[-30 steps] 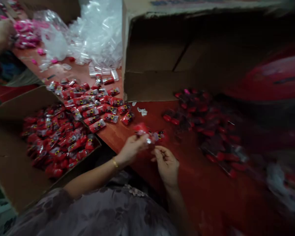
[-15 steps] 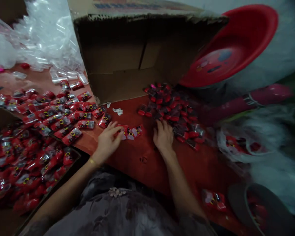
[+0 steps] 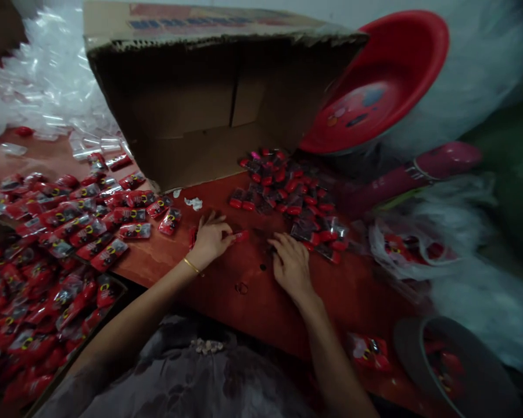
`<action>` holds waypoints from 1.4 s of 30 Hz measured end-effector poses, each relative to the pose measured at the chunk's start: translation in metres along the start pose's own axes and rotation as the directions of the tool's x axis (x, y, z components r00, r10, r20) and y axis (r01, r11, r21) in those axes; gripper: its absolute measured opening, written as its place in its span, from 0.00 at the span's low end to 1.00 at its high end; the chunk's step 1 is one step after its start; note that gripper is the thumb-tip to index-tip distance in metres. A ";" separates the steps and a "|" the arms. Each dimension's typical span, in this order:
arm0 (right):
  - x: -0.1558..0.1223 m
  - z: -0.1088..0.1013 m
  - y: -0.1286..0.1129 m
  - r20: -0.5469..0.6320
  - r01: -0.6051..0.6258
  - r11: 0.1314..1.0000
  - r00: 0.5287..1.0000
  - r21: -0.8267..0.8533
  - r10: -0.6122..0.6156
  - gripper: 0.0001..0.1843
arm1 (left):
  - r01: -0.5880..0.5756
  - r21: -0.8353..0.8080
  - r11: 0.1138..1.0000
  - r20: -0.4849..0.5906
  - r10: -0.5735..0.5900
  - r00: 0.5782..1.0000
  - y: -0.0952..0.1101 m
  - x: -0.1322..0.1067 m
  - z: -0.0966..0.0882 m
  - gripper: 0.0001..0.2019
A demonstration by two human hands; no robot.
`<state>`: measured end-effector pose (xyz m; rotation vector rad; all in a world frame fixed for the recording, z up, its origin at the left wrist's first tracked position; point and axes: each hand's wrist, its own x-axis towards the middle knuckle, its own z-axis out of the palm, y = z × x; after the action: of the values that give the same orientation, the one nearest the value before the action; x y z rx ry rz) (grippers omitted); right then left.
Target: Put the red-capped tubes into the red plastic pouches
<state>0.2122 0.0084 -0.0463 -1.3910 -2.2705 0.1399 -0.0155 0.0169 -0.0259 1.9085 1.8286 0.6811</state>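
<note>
My left hand (image 3: 209, 239), a gold bangle on its wrist, rests on the red-brown table (image 3: 253, 296) and pinches a small red packet (image 3: 240, 236) between thumb and forefinger. My right hand (image 3: 290, 266) lies knuckles up just to the right, fingers curled down onto the table; what is under them is hidden. Just beyond it is a loose heap of small red pieces in clear wrap (image 3: 287, 188). To the left of my left hand, rows of sealed red packets (image 3: 91, 217) are spread on the table.
A big cardboard box (image 3: 187, 110) lies on its side behind the hands, with a tilted red basin (image 3: 375, 87) to its right. Clear empty sleeves (image 3: 47, 87) pile at back left. A carton of packets (image 3: 21, 313) sits lower left, a grey bowl (image 3: 457, 371) lower right.
My view swung to the right. Both hands came down from holding a packet in the air to the table; the right hand reached into the heap and drew back.
</note>
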 end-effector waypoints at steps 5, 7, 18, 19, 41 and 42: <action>0.020 -0.005 -0.025 -0.007 -0.108 0.882 0.992 0.459 0.125 0.18 | -0.006 -0.364 0.931 0.112 0.050 0.992 0.018 -0.011 -0.008 0.06; 0.025 -0.004 -0.032 0.036 -0.157 0.833 0.986 0.530 0.163 0.15 | 0.039 -0.435 0.900 0.135 0.022 0.991 0.024 -0.015 -0.006 0.09; 0.014 0.005 -0.036 0.051 -0.286 0.632 0.931 0.720 0.362 0.21 | 0.210 -0.703 0.679 0.228 -0.065 0.972 0.036 -0.018 0.011 0.17; 0.013 0.005 -0.038 0.069 -0.285 0.579 0.928 0.764 0.366 0.20 | 0.216 -0.725 0.653 0.226 -0.070 0.972 0.035 -0.018 0.011 0.17; -0.001 0.012 -0.071 0.236 -0.390 0.299 0.866 0.871 0.442 0.15 | 0.155 -0.792 0.591 0.021 -0.228 0.974 0.031 -0.031 0.011 0.14; -0.003 0.013 -0.073 0.223 -0.395 0.309 0.855 0.865 0.469 0.15 | 0.161 -0.809 0.565 0.023 -0.244 0.969 0.032 -0.033 0.012 0.14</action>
<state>0.1482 -0.0269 -0.0357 -1.2479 -1.2210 1.2730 0.0170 -0.0172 -0.0186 1.0349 1.3536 1.2644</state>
